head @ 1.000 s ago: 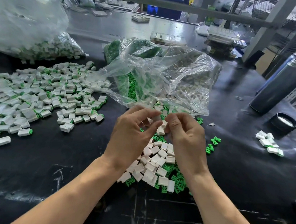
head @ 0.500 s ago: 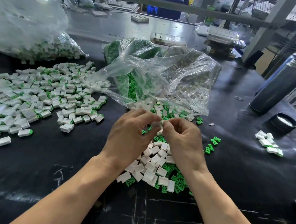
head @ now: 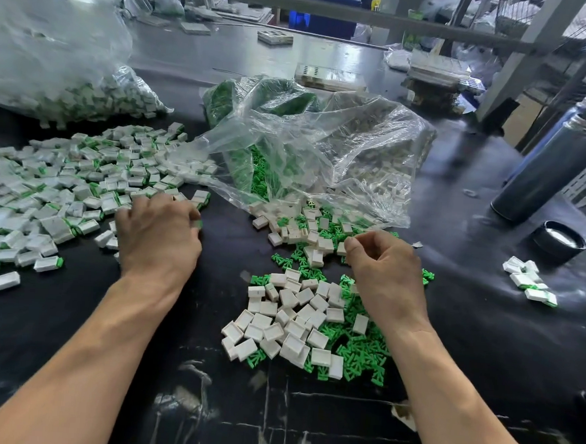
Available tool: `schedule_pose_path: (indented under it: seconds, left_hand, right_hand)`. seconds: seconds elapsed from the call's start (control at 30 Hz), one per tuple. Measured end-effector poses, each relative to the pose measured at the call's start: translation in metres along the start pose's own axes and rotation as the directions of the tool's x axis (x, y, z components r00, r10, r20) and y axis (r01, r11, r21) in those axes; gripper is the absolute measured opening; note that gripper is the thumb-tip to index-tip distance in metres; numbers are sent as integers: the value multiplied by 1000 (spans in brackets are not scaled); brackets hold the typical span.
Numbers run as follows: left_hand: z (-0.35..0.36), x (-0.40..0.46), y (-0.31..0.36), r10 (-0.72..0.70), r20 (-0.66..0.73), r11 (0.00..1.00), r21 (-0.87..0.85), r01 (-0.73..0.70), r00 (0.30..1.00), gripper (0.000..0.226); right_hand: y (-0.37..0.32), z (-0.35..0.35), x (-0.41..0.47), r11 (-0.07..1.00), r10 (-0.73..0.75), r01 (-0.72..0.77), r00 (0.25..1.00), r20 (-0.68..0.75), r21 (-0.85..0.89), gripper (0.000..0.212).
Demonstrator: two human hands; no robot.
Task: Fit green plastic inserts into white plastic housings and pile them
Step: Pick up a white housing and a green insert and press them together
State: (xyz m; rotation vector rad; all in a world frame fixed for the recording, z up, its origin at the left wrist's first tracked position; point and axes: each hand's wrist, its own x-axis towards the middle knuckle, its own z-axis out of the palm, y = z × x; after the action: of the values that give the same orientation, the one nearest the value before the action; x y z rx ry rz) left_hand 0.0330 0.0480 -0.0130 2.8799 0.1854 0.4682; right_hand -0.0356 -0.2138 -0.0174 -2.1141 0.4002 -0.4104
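Note:
My left hand (head: 157, 237) is over the right edge of the pile of assembled housings (head: 81, 188), back to the camera. Its curled fingers hold an assembled housing (head: 199, 223), of which only a blurred green edge shows at the fingertips. My right hand (head: 385, 265) hovers over the loose white housings (head: 292, 314) and green inserts (head: 359, 356) at centre. Its fingers are loosely curled with the thumb near the index finger, and nothing shows between them.
An open clear bag (head: 323, 148) spills green inserts and white housings behind my hands. A second bag (head: 54, 70) of parts lies far left. At right are a dark flask (head: 556, 162), its cap (head: 559, 241) and a small group of housings (head: 528, 281).
My hands were together at centre, pressing a piece between the fingertips. They have separated: the left hand swung left to the assembled pile, and the right hand stayed over the loose parts.

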Motion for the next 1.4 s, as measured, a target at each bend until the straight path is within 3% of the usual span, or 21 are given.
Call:
schedule_pose_path:
  seconds: [0.1, 0.17, 0.27, 0.37, 0.6, 0.8, 1.0, 1.07, 1.23, 1.33, 1.4]
  left_hand:
    - [-1, 0, 2, 14, -13, 998, -59, -14, 1000, 26]
    - [-3, -2, 7, 90, 15, 967, -239, -83, 996, 21]
    - [-6, -10, 17, 208, 214, 878, -472, -85, 955, 6]
    - [-4, -17, 20, 292, 319, 864, -492, -106, 902, 6]
    - [6, -31, 42, 382, 223, 832, -506, -228, 897, 21]
    - [11, -34, 44, 397, 188, 819, -514, -254, 898, 22]
    - [12, -39, 51, 429, 116, 771, -563, -297, 896, 20]
    - [12, -41, 52, 443, 111, 755, -582, -303, 890, 18]
    - [10, -41, 52, 472, 55, 700, -630, -336, 880, 22]
    - [7, -41, 53, 520, 34, 652, -662, -371, 853, 33]
    - [6, -41, 54, 528, 17, 617, -695, -370, 849, 27]
  right_hand:
    - [0, -2, 0, 993, 4, 0, 999, 34, -119, 18]
    - [-2, 0, -2, 981, 3, 9, 998, 64, -196, 18]
    - [-6, 2, -5, 957, 4, 22, 996, 91, -290, 21]
    - [-7, 2, -6, 935, 14, 32, 992, 127, -354, 22]
    - [-12, 17, -11, 894, -51, 91, 994, 101, -439, 37]
    - [-12, 20, -11, 875, -103, 125, 992, 71, -468, 21]
    - [-15, 25, -9, 855, -114, 123, 992, 48, -504, 40]
    - [-16, 28, -8, 842, -120, 124, 992, 42, -525, 38]
    - [-17, 25, -9, 866, -162, 169, 985, 55, -471, 26]
    - [-19, 17, -10, 937, -190, 231, 966, 174, -261, 24]
    - [-21, 13, -13, 968, -204, 234, 942, 266, -89, 23]
